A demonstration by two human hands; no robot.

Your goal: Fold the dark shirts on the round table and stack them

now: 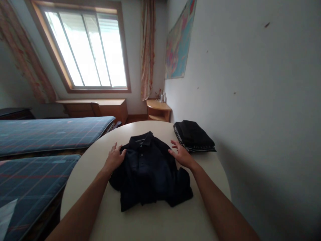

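Note:
A dark navy polo shirt (152, 170) lies front side up on the round pale table (105, 214), its buttoned collar toward the far edge. The lower part is bunched, with its sleeves and hem spread unevenly toward me. At the shirt's left shoulder edge is my left hand (115, 157), fingers apart and thumb by the cloth. On the opposite side, my right hand (181, 154) has its fingers spread, with the thumb close to the right shoulder. Neither hand visibly grips the fabric; whether the fingertips touch it is hard to tell.
Folded dark clothes (194, 135) are stacked at the table's back right, just beyond my right hand. A white wall (250, 134) borders the right side. Plaid mattresses (50, 134) lie to the left. A desk (110, 105) and a corner shelf (159, 105) stand behind.

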